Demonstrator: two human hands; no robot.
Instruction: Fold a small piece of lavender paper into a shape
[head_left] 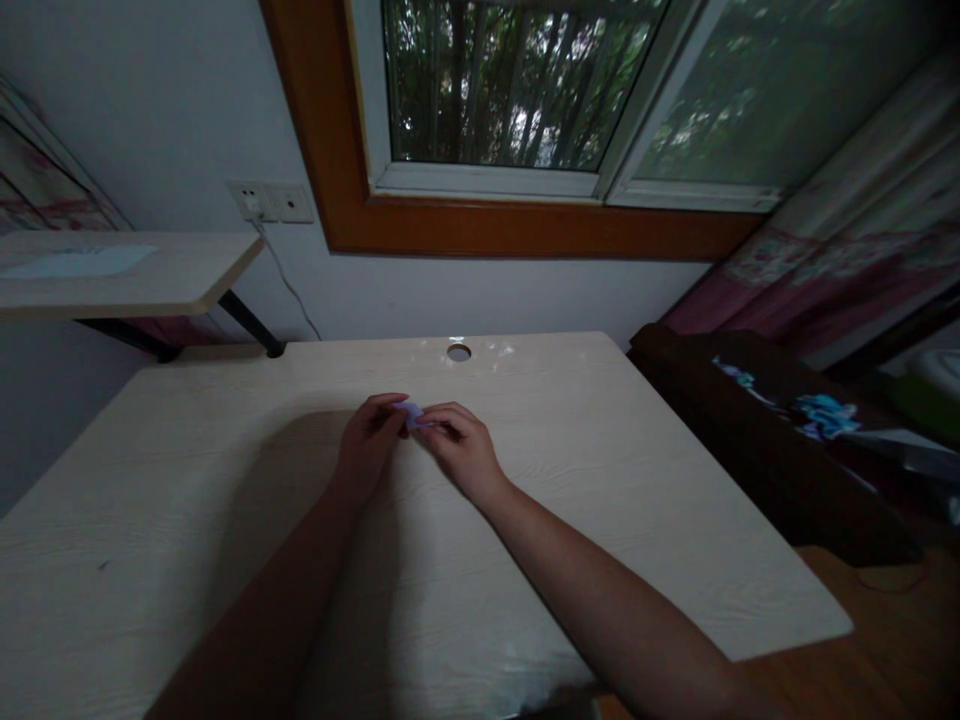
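Observation:
Between my two hands is a small light-purple piece (pixel 411 412), thin and folded like paper; its exact shape is partly hidden by fingers. My left hand (pixel 369 432) pinches its left side between thumb and fingers. From the right, my right hand (pixel 463 445) grips the other side with fingertips and thumb. Both hands are close together over the far middle of the pale wood-grain desk (pixel 585 500), fingertips nearly meeting.
A round cable hole (pixel 458 352) lies beyond my hands near the desk's back edge. At left a raised shelf (pixel 150 285) stands on black legs. A white cord (pixel 289 285) runs down from the wall socket (pixel 270 202). Right of the desk is a dark bench (pixel 735 430) with blue cloth.

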